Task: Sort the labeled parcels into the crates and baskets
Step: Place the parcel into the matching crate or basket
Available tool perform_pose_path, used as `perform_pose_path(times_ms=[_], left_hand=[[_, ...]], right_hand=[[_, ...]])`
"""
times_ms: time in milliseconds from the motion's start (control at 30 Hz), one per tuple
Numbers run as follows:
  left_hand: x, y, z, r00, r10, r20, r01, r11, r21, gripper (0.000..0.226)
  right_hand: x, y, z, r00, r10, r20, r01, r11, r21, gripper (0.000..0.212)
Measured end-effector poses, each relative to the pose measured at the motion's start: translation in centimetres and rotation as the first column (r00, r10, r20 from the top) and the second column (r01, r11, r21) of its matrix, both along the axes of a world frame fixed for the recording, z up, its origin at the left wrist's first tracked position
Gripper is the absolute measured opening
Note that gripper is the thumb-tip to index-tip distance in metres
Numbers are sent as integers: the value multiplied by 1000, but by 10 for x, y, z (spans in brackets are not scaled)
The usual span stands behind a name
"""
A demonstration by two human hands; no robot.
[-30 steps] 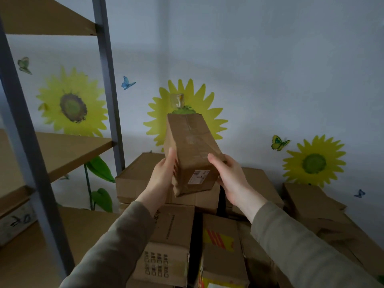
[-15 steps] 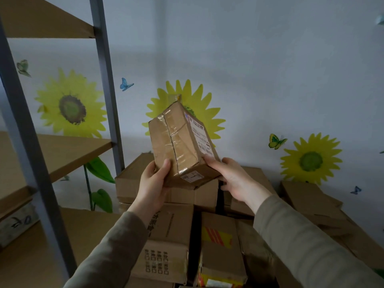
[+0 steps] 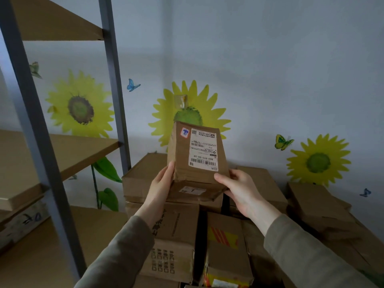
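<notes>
I hold a small brown cardboard parcel [image 3: 180, 161] upright at chest height, in front of the wall. Its white shipping label with barcodes faces me upside down, with a small red and blue sticker at its top left. A second small label marked "1" sits on its lower face. My left hand [image 3: 161, 183] grips the parcel's left edge and my right hand [image 3: 239, 189] holds its lower right corner. No crates or baskets are in view.
A pile of several cardboard boxes [image 3: 172, 244] lies below and behind the parcel, reaching to the right [image 3: 315, 204]. A metal rack with wooden shelves [image 3: 68, 154] stands at the left. The wall behind carries sunflower and butterfly stickers.
I have turned the parcel in both hands. Its plain and taped sides faced me before; now the shipping label faces me.
</notes>
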State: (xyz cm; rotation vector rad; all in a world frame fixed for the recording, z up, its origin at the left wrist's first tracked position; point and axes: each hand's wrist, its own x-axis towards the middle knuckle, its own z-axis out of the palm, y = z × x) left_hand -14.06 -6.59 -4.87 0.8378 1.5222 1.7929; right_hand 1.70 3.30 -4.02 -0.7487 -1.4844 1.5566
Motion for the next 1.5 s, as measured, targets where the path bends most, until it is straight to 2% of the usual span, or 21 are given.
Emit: perform_pose_path(times_ms=[167,367,467,600,667,800,967,1133,1233,1367,1500], left_hand=[[0,1,-7,999,-30,18,30,999,31,51],[11,0,-6,999,-29,-28,29,999,17,41],[21,-2,-3,996,-88,-16,88,996,29,39],[37,-6,-6,993,-84,-77,87,995,38,22],[46,-6,-8,993,-71,-93,74,997,34,26],[65,-7,-16,992,-119,-52,120,992,30,22],[97,-4,-22,961,-275,1,275,961,-4,18],[139,7,-20,884,-467,-10,466,884,-27,24],[160,4,-25,820,-572,-14,569,819,-74,26],[192,-10,-39,718,-696,15,691,710,-133,21],[230,-36,-57,595,-804,6,789,583,-193,36]], right_hand=[[4,-2,-3,1000,-13,-11,13,1000,-15,16],[14,-5,-5,1000,-27,-15,27,999,30,19],[21,-7,-10,998,-58,20,56,994,97,24],[32,-10,-19,994,-106,32,101,986,130,34],[38,-11,-24,990,-140,22,136,982,128,35],[56,-20,-34,980,-198,-33,201,974,106,24],[101,-41,-44,944,-325,-54,328,944,42,18],[151,-63,-40,845,-532,-53,534,845,41,16],[174,-88,-46,766,-643,-19,643,766,16,23],[201,-136,-64,617,-787,14,787,617,-30,11],[229,-192,-83,475,-877,68,878,468,-98,21]])
